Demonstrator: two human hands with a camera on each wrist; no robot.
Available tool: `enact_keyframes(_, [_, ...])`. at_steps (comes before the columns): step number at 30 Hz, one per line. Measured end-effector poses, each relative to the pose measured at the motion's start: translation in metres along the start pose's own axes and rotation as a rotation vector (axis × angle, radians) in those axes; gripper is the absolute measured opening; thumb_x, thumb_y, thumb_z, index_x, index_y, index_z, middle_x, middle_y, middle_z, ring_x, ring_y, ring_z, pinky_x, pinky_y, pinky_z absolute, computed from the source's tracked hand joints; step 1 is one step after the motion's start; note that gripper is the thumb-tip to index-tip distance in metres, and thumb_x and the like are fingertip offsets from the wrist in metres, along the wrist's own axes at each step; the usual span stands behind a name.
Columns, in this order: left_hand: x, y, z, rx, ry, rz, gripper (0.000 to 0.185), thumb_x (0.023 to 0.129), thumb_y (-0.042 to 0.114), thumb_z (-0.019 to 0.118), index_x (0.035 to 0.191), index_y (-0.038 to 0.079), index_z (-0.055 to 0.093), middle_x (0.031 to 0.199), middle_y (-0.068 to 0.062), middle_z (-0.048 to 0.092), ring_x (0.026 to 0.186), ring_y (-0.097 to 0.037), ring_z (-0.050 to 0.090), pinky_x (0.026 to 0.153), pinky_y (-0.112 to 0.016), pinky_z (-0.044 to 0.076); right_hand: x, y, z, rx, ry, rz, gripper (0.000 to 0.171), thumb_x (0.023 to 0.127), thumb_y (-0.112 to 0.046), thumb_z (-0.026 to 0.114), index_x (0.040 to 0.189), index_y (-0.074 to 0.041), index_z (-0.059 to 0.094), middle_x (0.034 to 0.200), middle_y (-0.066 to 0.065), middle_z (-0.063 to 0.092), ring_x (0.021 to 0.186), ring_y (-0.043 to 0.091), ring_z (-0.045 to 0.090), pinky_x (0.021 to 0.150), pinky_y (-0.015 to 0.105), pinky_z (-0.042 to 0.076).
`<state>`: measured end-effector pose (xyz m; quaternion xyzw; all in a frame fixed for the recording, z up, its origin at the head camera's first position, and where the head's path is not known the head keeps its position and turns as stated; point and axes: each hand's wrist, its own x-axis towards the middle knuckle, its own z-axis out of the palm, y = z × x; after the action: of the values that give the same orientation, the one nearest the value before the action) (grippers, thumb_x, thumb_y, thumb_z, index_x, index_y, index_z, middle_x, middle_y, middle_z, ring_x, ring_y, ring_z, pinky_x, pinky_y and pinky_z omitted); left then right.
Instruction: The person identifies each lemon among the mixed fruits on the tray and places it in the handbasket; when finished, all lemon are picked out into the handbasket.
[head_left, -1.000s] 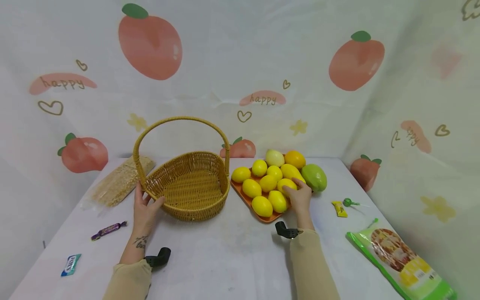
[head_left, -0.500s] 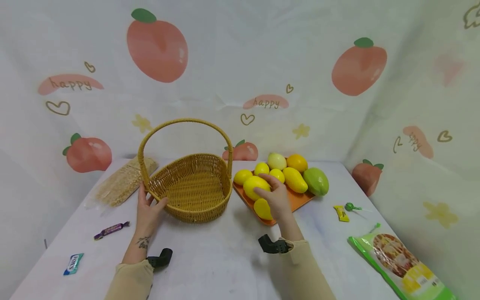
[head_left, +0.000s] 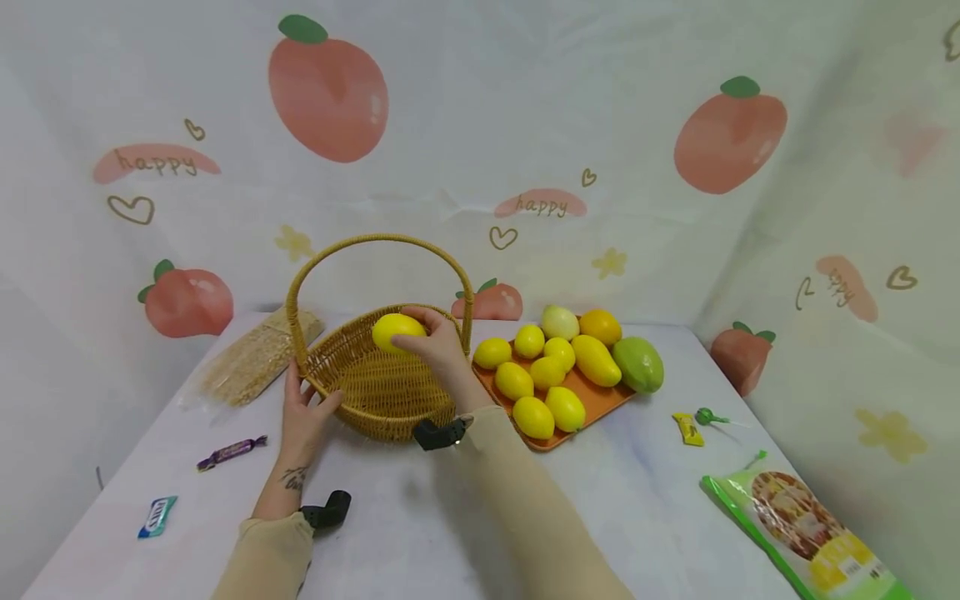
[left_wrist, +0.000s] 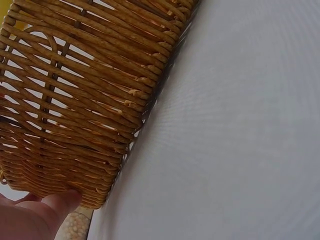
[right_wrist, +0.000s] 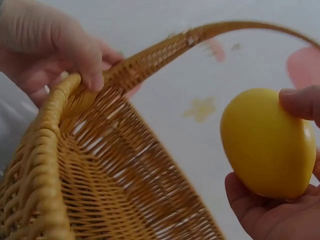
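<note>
yellow and smooth, an oval fruit (head_left: 396, 333) sits in the right hand (head_left: 442, 348), pinched between thumb and fingers. it is held up off everything, and in the head view it shows against the back wall of a wicker basket (head_left: 390, 427), below the arch of the handle (head_left: 378, 238); whether it is inside the rim cannot be told. the left hand (head_left: 306, 414) grips the basket by its left side, thumb over the rim and fingers outside, at the foot of the handle. the basket stands upright near the far edge of the white tabletop (head_left: 652, 508), left of its middle.

just right of the basket, near the same edge, an orange tray (head_left: 600, 405) bears seven small yellow fruits (head_left: 513, 381), a longer yellow one (head_left: 596, 361), an orange one (head_left: 600, 327), a pale round one (head_left: 560, 322) and, at its right side, a large green one (head_left: 637, 365).

a clear bag (head_left: 243, 367) of pale contents lies toward the far left corner. a purple-wrapped candy (head_left: 232, 452) and a blue packet (head_left: 157, 517) lie by the left edge; a yellow candy (head_left: 688, 429), a green lollipop (head_left: 707, 417) and a green snack bag (head_left: 806, 525) lie along the right edge.
</note>
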<state>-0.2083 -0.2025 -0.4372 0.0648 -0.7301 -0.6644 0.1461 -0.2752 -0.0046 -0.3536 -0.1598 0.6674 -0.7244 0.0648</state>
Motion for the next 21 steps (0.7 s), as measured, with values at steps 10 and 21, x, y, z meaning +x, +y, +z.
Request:
enact_keyframes(10, [-0.002, 0.001, 0.000, 0.006, -0.012, -0.014, 0.093, 0.087, 0.004, 0.057, 0.149, 0.026, -0.009, 0.154, -0.010, 0.005, 0.137, -0.039, 0.019, 0.109, -0.051, 0.028, 0.027, 0.019, 0.025, 0.030, 0.044, 0.093, 0.047, 0.081, 0.000, 0.065, 0.126, -0.002, 0.054, 0.124, 0.012, 0.055, 0.105, 0.021, 0.055, 0.088, 0.031, 0.050])
enact_keyframes(21, [-0.001, 0.001, 0.000, 0.017, 0.001, 0.000, 0.093, 0.086, 0.003, 0.058, 0.149, 0.024, -0.008, 0.153, -0.013, 0.007, 0.136, -0.041, 0.020, 0.108, -0.052, 0.029, -0.002, 0.002, 0.003, 0.020, 0.059, 0.029, 0.043, 0.082, -0.002, 0.066, 0.124, -0.004, 0.056, 0.129, 0.017, 0.053, 0.120, 0.026, 0.050, 0.099, 0.034, 0.044])
